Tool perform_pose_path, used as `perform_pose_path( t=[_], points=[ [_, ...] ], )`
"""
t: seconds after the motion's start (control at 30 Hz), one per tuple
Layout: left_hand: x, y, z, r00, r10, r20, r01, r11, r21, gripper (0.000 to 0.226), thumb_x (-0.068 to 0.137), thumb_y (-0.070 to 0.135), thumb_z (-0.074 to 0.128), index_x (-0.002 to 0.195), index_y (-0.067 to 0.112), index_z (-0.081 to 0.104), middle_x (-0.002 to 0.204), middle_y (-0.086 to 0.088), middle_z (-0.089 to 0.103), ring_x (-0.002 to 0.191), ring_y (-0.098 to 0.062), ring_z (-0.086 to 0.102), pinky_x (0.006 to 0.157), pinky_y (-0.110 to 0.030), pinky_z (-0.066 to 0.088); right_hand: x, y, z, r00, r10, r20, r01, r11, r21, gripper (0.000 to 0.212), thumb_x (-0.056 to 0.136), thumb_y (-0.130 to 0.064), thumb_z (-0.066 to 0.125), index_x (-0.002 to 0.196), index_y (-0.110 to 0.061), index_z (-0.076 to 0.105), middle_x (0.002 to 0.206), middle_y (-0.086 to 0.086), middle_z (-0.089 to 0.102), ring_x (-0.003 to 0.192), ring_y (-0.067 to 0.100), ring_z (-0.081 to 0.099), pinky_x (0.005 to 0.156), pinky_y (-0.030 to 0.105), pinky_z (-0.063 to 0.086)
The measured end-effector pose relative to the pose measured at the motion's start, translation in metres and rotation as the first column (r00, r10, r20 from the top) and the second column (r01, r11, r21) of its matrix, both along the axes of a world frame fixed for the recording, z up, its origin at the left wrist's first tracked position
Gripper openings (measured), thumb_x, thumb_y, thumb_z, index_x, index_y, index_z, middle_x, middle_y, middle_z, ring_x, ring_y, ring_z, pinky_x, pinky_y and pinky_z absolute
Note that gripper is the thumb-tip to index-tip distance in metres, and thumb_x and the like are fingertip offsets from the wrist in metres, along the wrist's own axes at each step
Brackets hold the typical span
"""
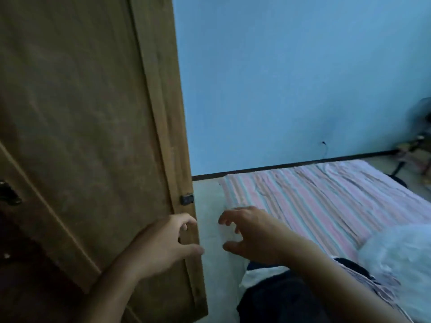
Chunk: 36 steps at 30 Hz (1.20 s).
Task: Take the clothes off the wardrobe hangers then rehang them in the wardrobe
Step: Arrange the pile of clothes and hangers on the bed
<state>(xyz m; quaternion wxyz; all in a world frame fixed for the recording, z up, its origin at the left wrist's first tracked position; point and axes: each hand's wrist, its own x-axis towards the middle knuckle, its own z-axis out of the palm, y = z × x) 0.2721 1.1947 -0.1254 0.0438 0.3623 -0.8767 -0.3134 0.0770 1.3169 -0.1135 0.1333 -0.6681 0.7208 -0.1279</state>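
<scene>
The brown wooden wardrobe door (pixel 88 127) fills the left half of the head view. My left hand (pixel 161 245) is in front of the door's right edge, fingers curled and apart, holding nothing. My right hand (pixel 251 231) hovers just right of that edge with fingers spread and empty. Dark clothes (pixel 279 299) with a white piece (pixel 258 276) lie in a pile under my right forearm at the bottom. No hangers show, and the wardrobe's inside is hidden by the door.
A mattress with a pink and blue striped sheet (pixel 326 201) lies on the floor to the right. A clear plastic bag (pixel 401 252) sits at its near corner. A fan stand (pixel 417 145) is at the far right by the blue wall (pixel 279 78).
</scene>
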Motion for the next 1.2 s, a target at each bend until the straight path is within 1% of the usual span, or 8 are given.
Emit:
perform_pose_path(
  t=[0.2, 0.37, 0.47, 0.67, 0.77, 0.97, 1.13, 1.2],
  points=[
    [-0.139, 0.033, -0.018, 0.97, -0.24, 0.023, 0.241, 0.967, -0.086, 0.067, 0.073, 0.063, 0.073, 0.132, 0.041, 0.051, 0.124, 0.013, 0.059, 0.099, 0.0, 0.054, 0.079, -0.024, 0.048, -0.095, 0.072, -0.016, 0.967, -0.253, -0.011, 0.253, 0.967, 0.009, 0.042, 0.088, -0.043, 0.066, 0.128, -0.031, 0.056, 0.119, -0.011, 0.063, 0.097, 0.006, 0.06, 0.082, 0.025, 0.054],
    [-0.246, 0.076, -0.036, 0.915, -0.401, -0.044, 0.402, 0.914, 0.048, 0.06, 0.074, 0.057, 0.076, 0.127, 0.044, 0.053, 0.115, 0.017, 0.058, 0.096, 0.005, 0.056, 0.074, -0.017, 0.047, -0.166, 0.136, -0.039, 0.896, -0.438, 0.076, 0.434, 0.899, 0.058, 0.042, 0.088, -0.043, 0.067, 0.126, -0.03, 0.057, 0.119, -0.011, 0.063, 0.096, 0.007, 0.061, 0.084, 0.029, 0.055],
    [-0.303, 0.103, -0.053, 0.887, -0.461, -0.034, 0.463, 0.886, 0.038, 0.06, 0.073, 0.058, 0.076, 0.127, 0.044, 0.054, 0.108, 0.021, 0.055, 0.103, 0.002, 0.055, 0.084, -0.024, 0.05, -0.203, 0.171, -0.058, 0.837, -0.541, 0.08, 0.535, 0.841, 0.078, 0.042, 0.087, -0.04, 0.063, 0.126, -0.027, 0.058, 0.121, -0.01, 0.063, 0.103, 0.011, 0.061, 0.086, 0.034, 0.054],
    [-0.407, 0.156, -0.101, 0.818, -0.574, 0.044, 0.574, 0.819, -0.002, 0.053, 0.079, 0.048, 0.072, 0.128, 0.038, 0.057, 0.122, 0.018, 0.059, 0.111, -0.008, 0.057, 0.092, -0.031, 0.048, -0.273, 0.238, -0.107, 0.718, -0.696, 0.029, 0.691, 0.717, 0.094, 0.03, 0.084, -0.038, 0.057, 0.112, -0.027, 0.058, 0.11, -0.006, 0.064, 0.103, 0.019, 0.059, 0.082, 0.039, 0.05],
    [-0.453, 0.175, -0.13, 0.773, -0.625, 0.107, 0.625, 0.78, 0.034, 0.042, 0.077, 0.05, 0.068, 0.118, 0.042, 0.059, 0.108, 0.021, 0.062, 0.103, -0.007, 0.06, 0.088, -0.034, 0.051, -0.305, 0.268, -0.139, 0.648, -0.76, 0.049, 0.754, 0.649, 0.106, 0.021, 0.084, -0.041, 0.056, 0.098, -0.026, 0.054, 0.101, -0.007, 0.062, 0.098, 0.019, 0.058, 0.079, 0.038, 0.048],
    [-0.543, 0.214, -0.193, 0.702, -0.687, 0.189, 0.692, 0.72, 0.044, 0.039, 0.082, 0.045, 0.067, 0.12, 0.037, 0.061, 0.1, 0.018, 0.061, 0.101, -0.008, 0.06, 0.087, -0.03, 0.049, -0.365, 0.315, -0.21, 0.47, -0.879, 0.084, 0.867, 0.477, 0.143, 0.025, 0.087, -0.04, 0.057, 0.109, -0.028, 0.058, 0.111, -0.01, 0.064, 0.099, 0.014, 0.059, 0.081, 0.034, 0.049],
    [-0.602, 0.233, -0.256, 0.656, -0.715, 0.242, 0.714, 0.692, 0.108, 0.042, 0.083, 0.044, 0.067, 0.123, 0.033, 0.059, 0.117, 0.012, 0.066, 0.107, -0.011, 0.06, 0.084, -0.028, 0.047, -0.402, 0.353, -0.278, 0.328, -0.943, 0.056, 0.923, 0.332, 0.196, 0.033, 0.088, -0.038, 0.056, 0.119, -0.028, 0.057, 0.117, -0.01, 0.062, 0.107, 0.015, 0.059, 0.082, 0.031, 0.047],
    [-0.624, 0.23, -0.281, 0.648, -0.715, 0.264, 0.704, 0.694, 0.152, 0.044, 0.081, 0.043, 0.069, 0.123, 0.031, 0.06, 0.116, 0.01, 0.066, 0.098, -0.007, 0.059, 0.077, -0.024, 0.043, -0.412, 0.371, -0.306, 0.268, -0.963, -0.005, 0.936, 0.259, 0.239, 0.029, 0.086, -0.035, 0.055, 0.114, -0.025, 0.056, 0.113, -0.007, 0.063, 0.102, 0.019, 0.061, 0.076, 0.033, 0.046]
  ],
)
